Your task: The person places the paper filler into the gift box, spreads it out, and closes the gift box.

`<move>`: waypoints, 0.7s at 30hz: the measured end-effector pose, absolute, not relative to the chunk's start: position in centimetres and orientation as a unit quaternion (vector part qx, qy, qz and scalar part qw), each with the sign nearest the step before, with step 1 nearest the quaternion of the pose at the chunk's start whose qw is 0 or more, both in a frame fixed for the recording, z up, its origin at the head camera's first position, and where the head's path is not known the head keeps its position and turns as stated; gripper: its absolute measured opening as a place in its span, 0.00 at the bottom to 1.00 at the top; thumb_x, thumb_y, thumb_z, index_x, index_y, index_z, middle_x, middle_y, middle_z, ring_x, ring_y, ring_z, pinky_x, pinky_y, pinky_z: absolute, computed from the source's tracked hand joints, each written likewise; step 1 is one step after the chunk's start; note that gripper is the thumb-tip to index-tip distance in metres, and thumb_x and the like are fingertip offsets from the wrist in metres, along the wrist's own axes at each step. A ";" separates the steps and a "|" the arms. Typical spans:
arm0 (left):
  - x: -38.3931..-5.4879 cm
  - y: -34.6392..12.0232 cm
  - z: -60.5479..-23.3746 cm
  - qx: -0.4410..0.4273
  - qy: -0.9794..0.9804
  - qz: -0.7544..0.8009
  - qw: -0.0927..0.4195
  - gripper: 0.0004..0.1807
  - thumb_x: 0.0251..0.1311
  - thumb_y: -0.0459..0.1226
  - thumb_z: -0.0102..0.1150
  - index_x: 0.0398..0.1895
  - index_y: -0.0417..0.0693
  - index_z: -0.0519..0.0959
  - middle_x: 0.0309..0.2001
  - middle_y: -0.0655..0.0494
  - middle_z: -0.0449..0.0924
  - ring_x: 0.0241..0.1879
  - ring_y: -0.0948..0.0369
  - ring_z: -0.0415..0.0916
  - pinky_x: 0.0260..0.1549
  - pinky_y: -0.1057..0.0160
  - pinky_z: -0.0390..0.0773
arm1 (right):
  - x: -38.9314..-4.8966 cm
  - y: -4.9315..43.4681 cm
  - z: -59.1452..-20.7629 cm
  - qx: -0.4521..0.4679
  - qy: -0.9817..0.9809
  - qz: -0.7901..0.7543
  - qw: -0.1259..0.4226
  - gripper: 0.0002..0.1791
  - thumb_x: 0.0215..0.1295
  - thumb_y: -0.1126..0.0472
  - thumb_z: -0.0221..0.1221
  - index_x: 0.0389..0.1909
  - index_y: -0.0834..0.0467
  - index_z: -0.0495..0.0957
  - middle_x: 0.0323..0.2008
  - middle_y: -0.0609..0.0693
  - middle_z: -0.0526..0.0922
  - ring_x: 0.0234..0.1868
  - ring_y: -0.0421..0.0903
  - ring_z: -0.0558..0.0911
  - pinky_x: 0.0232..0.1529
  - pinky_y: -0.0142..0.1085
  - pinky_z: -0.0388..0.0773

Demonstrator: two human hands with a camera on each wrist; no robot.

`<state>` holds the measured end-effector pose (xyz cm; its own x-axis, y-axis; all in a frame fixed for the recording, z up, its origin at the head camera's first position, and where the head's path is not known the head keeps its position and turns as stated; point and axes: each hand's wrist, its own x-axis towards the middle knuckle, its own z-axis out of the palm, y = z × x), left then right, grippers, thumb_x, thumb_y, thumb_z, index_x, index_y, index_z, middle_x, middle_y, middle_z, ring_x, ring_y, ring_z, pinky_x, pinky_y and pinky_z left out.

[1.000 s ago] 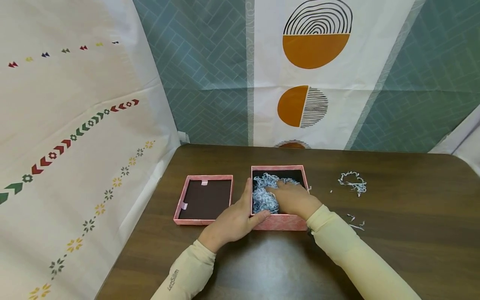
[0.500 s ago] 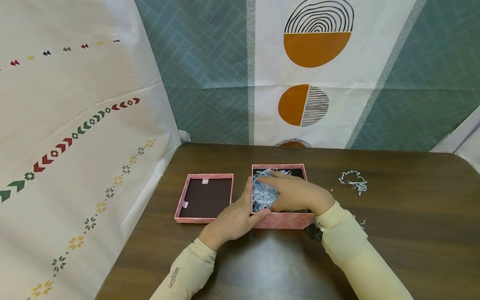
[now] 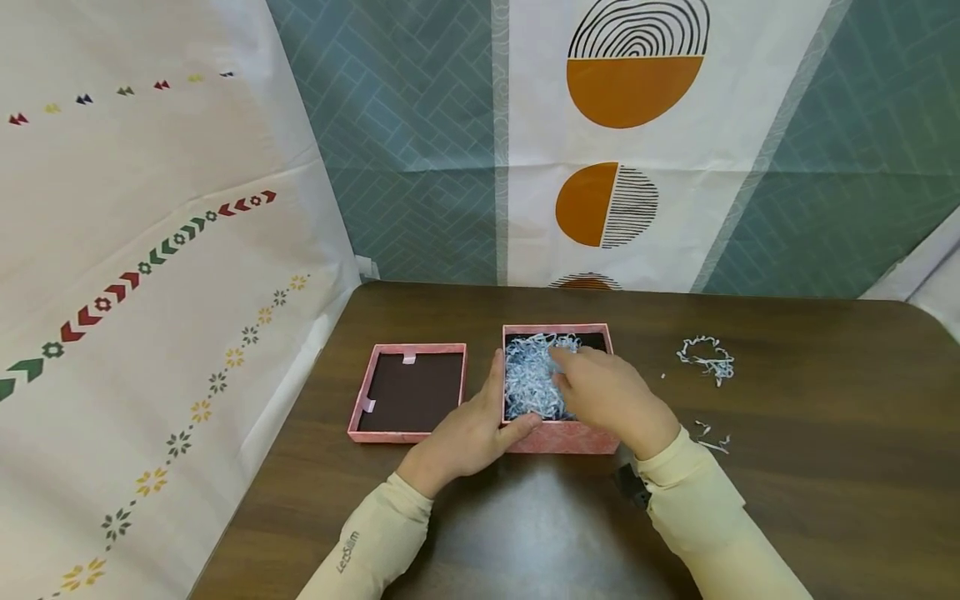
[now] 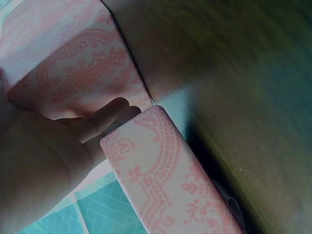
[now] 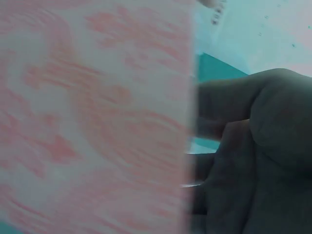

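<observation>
A pink patterned box [image 3: 562, 439] stands uncovered on the table, with pale blue shredded paper [image 3: 534, 379] lying inside. My left hand [image 3: 467, 440] rests against the box's left wall with straight fingers, its thumb on the front rim. In the left wrist view, the fingers lie along the pink box wall [image 4: 151, 161]. Over the box's right part, my right hand [image 3: 615, 398] reaches in, and its fingertips touch the paper. Some of its fingers are hidden behind the near wall [image 5: 97, 117] in the right wrist view.
Left of the box lies its pink-rimmed lid [image 3: 408, 437], dark inside facing up. A loose curl of paper shreds [image 3: 707, 360] and a few smaller scraps [image 3: 712, 439] lie to the right on the brown table [image 3: 825, 417]. Patterned cloths hang behind and at left.
My right hand has drawn back from deep in the paper toward the box's right side. The shredded paper now lies flatter and more spread. My left hand has stayed put.
</observation>
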<state>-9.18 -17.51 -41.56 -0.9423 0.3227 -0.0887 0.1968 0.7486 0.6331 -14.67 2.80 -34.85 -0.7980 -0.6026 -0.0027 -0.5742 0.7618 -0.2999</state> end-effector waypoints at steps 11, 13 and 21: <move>-9.2 -17.5 -41.6 0.142 0.930 0.326 0.092 0.57 0.71 0.66 0.42 0.79 0.46 0.21 0.80 0.47 0.31 0.74 0.48 0.54 0.66 0.51 0.64 | -16.7 1.2 -38.2 -0.336 0.889 -0.222 0.219 0.37 0.70 0.55 0.63 0.77 0.53 0.63 0.70 0.61 0.69 0.72 0.68 0.61 0.67 0.64 0.58; -9.2 -17.5 -41.6 0.141 0.930 0.326 0.091 0.56 0.71 0.66 0.42 0.79 0.47 0.21 0.80 0.47 0.31 0.75 0.49 0.52 0.67 0.50 0.63 | -17.0 1.1 -38.5 -0.332 0.893 -0.206 0.222 0.34 0.69 0.55 0.65 0.74 0.55 0.68 0.69 0.60 0.71 0.71 0.67 0.63 0.67 0.63 0.59; -9.2 -17.5 -41.6 0.136 0.928 0.333 0.093 0.57 0.70 0.66 0.43 0.80 0.46 0.23 0.81 0.50 0.29 0.76 0.52 0.48 0.69 0.53 0.58 | -17.4 1.2 -39.2 -0.308 0.932 -0.124 0.147 0.28 0.62 0.66 0.67 0.65 0.57 0.78 0.62 0.62 0.78 0.66 0.63 0.72 0.64 0.57 0.68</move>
